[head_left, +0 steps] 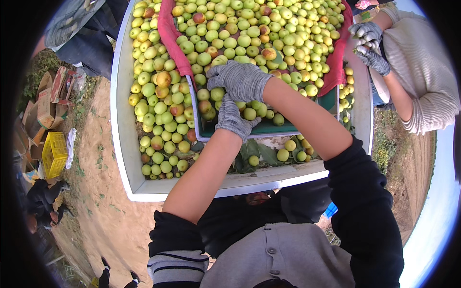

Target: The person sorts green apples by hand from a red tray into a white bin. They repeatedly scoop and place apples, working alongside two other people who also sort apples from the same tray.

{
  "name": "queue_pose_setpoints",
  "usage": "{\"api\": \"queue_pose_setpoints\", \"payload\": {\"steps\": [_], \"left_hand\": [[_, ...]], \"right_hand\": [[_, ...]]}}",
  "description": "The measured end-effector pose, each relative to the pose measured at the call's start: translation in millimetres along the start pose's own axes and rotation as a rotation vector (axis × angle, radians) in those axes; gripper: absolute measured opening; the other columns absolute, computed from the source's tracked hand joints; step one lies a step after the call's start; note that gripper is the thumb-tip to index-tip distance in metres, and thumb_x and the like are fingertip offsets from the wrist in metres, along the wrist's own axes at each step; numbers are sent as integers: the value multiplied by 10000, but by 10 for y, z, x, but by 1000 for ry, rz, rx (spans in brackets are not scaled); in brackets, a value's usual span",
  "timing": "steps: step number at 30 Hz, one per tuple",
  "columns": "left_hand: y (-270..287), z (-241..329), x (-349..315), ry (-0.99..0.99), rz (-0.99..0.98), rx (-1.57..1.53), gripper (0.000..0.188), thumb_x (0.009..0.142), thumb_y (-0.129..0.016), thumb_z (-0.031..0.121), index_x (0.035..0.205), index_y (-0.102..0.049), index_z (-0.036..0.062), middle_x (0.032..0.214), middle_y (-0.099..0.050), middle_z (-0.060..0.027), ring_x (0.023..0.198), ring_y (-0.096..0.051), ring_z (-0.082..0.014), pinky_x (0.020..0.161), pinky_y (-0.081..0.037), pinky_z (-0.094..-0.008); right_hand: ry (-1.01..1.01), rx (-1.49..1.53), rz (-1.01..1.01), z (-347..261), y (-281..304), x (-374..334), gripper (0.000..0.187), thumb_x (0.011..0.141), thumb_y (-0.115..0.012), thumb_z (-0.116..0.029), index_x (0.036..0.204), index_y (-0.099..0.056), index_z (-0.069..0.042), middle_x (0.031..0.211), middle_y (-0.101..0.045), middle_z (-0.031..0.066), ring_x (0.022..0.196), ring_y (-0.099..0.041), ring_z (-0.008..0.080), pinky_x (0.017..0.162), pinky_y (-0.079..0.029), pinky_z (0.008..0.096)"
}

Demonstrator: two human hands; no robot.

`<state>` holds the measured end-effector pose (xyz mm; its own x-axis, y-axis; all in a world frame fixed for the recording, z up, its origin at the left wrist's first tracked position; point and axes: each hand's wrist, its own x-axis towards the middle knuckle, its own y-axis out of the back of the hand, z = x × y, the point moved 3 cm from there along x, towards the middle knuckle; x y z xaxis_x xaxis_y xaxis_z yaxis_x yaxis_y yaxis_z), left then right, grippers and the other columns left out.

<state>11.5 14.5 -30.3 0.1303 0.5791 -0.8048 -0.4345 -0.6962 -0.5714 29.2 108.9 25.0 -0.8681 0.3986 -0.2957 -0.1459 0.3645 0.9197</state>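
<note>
Working in the tray (283, 128), near its front-left corner: right hand (242, 82) curls over green fruit (249, 114) in the tray, left hand (233, 120) tucked on its front-rim side. Can't tell if either grips anything; fingers partly hidden. Risk: round fruit rolling over the tray's front rim if nudged, or crowded hands knocking. Most room: green strip along the tray's front edge. Co-worker's hands (370, 41) right of the tray, well apart.
</note>
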Motion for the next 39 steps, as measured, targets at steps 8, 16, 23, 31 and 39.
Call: {"api": "queue_pose_setpoints", "payload": {"steps": [8, 16, 23, 31, 39], "left_hand": [[-2, 35, -32, -19, -133, 243, 620, 948, -532, 402, 1431, -322, 75, 1453, -335, -255, 1278, -438, -408, 1008, -403, -611], [-98, 228, -117, -104, -361, 645, 520, 996, -468, 377, 1274, -502, -61, 1162, -636, -234, 1043, -657, -311, 896, -552, -412], [-295, 660, -439, -1632, 132, 1545, 360, 901, -625, 141, 1241, -582, 33, 1194, -628, -146, 1110, -599, -259, 1011, -441, -387], [-6, 948, -189, -1683, 597, 1782, 674, 849, -619, 173, 1450, -345, 37, 1483, -323, -269, 1376, -298, -450, 1147, -276, -475], [-8, 974, -217, -1571, 631, 1876, 689, 852, -582, 112, 1456, -288, -42, 1524, -250, -272, 1412, -271, -401, 1162, -266, -416]], "right_hand": [[-650, 77, 288, 1086, 146, -968, 691, 749, -526, 128, 1341, -540, -226, 1452, -435, 38, 1280, -491, 261, 1022, -478, 339], [-764, 137, 586, 1691, 107, -1459, 715, 764, -585, 68, 1420, -439, -176, 1452, -418, 125, 1275, -494, 295, 1042, -457, 356], [-572, 230, 464, 1099, -221, -1826, 642, 792, -515, 53, 1389, -481, -182, 1423, -443, 137, 1295, -464, 316, 1079, -402, 371], [-1011, 406, 994, 105, -800, -4610, 212, 966, -505, -89, 1128, -630, -32, 828, -642, 63, 761, -574, 117, 734, -494, 284], [-1496, -63, 682, -133, -1745, -6522, 364, 945, -583, -285, 1253, -576, -91, 1089, -632, 148, 940, -620, 266, 815, -497, 392]]}}
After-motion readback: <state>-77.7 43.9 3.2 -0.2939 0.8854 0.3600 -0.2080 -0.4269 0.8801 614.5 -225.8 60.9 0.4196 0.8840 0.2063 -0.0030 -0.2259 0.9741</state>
